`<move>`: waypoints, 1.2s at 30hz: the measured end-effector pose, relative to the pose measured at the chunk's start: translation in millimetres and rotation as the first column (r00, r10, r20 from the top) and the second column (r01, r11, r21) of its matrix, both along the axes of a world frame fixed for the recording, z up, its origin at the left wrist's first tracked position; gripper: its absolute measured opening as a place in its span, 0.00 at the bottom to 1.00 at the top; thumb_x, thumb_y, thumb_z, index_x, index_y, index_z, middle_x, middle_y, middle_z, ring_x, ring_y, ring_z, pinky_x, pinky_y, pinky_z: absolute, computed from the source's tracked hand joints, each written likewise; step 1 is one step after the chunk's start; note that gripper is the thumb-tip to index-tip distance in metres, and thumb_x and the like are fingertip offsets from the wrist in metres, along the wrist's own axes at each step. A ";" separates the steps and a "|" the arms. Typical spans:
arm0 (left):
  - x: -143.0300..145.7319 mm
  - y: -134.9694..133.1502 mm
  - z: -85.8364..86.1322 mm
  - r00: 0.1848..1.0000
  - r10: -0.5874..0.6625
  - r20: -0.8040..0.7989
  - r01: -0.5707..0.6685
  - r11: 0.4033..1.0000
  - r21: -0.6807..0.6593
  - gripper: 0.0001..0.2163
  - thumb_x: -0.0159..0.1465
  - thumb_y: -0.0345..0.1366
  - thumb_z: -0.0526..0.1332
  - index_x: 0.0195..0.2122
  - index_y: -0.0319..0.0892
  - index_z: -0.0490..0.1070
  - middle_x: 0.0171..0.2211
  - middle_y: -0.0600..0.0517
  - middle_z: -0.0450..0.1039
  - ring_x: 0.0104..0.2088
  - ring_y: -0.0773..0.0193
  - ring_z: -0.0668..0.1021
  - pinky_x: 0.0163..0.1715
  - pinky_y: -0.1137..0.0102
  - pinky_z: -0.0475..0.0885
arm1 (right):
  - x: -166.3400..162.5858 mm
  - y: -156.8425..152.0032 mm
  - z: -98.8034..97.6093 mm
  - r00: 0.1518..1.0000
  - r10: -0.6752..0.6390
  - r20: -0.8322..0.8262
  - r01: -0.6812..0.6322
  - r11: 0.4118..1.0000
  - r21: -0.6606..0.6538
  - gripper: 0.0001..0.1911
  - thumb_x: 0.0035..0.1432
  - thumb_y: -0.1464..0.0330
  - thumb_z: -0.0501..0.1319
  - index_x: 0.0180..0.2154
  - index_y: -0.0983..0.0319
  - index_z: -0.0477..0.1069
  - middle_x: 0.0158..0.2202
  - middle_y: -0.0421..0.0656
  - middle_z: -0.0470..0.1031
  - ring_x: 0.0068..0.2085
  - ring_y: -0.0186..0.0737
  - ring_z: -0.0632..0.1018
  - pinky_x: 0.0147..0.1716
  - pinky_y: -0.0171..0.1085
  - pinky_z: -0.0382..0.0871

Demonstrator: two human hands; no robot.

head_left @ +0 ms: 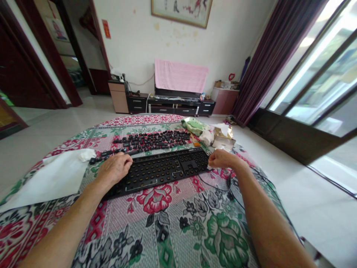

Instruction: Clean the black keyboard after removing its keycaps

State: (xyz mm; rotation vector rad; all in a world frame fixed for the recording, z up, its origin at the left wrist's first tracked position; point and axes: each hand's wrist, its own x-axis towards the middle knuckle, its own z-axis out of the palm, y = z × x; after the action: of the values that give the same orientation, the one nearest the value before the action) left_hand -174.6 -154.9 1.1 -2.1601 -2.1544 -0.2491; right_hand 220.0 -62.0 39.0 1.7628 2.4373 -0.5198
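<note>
Gold box (223,140), tissue (223,128) poking out; black keyboard (156,172) on tablecloth (192,214); left hand (115,167), fingers curled at its left end, hold unclear; right hand (220,159), fingers pinching white wad (209,167), at its right end

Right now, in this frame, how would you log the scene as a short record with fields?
left hand: at the left end of the keyboard, grip unclear
right hand: at its right end, fingers closed on a white scrap
keyboard state: keycaps off, sockets showing
keycaps: loose, spread beyond the keyboard
left side: white sheet
far right: tissue box
surface: floral tablecloth
</note>
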 end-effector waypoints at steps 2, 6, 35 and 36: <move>0.0 0.1 0.2 1.000 -0.002 0.001 0.002 1.000 -0.001 0.14 0.60 0.38 0.48 0.33 0.45 0.73 0.32 0.50 0.70 0.34 0.61 0.74 0.36 0.70 0.66 | -0.6 1.1 2.7 1.000 -0.022 -0.020 0.024 0.995 0.096 0.09 0.44 0.71 0.56 0.22 0.63 0.75 0.16 0.38 0.66 0.20 0.31 0.64 0.20 0.32 0.56; 1.2 -0.4 1.3 1.000 0.001 0.004 -0.001 1.000 0.007 0.13 0.60 0.38 0.49 0.33 0.44 0.73 0.32 0.50 0.71 0.33 0.61 0.74 0.35 0.70 0.65 | -26.4 2.4 3.9 0.970 0.104 -0.221 -0.020 0.937 0.349 0.15 0.48 0.71 0.55 0.36 0.62 0.77 0.30 0.43 0.76 0.30 0.36 0.72 0.30 0.33 0.62; -2.0 0.4 -2.7 1.000 0.003 0.031 -0.003 1.000 0.015 0.12 0.58 0.38 0.51 0.34 0.46 0.74 0.32 0.51 0.71 0.33 0.62 0.74 0.35 0.71 0.66 | -86.0 12.3 -28.3 0.992 0.071 -0.105 -0.018 0.901 0.434 0.15 0.54 0.74 0.53 0.40 0.60 0.75 0.43 0.49 0.71 0.44 0.43 0.73 0.46 0.36 0.63; -2.0 0.3 -2.6 1.000 0.002 0.028 -0.003 1.000 0.016 0.12 0.58 0.38 0.51 0.34 0.46 0.74 0.32 0.51 0.71 0.33 0.62 0.74 0.35 0.71 0.66 | -85.3 12.0 -29.0 0.991 0.082 -0.108 -0.027 0.901 0.433 0.16 0.54 0.73 0.53 0.40 0.60 0.75 0.42 0.49 0.70 0.44 0.43 0.73 0.46 0.36 0.63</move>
State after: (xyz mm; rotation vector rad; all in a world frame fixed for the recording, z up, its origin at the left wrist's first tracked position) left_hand -176.6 -154.7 -1.5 -2.1579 -2.1618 -0.2969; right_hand 134.7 -50.1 10.0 1.8449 2.8544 -0.0820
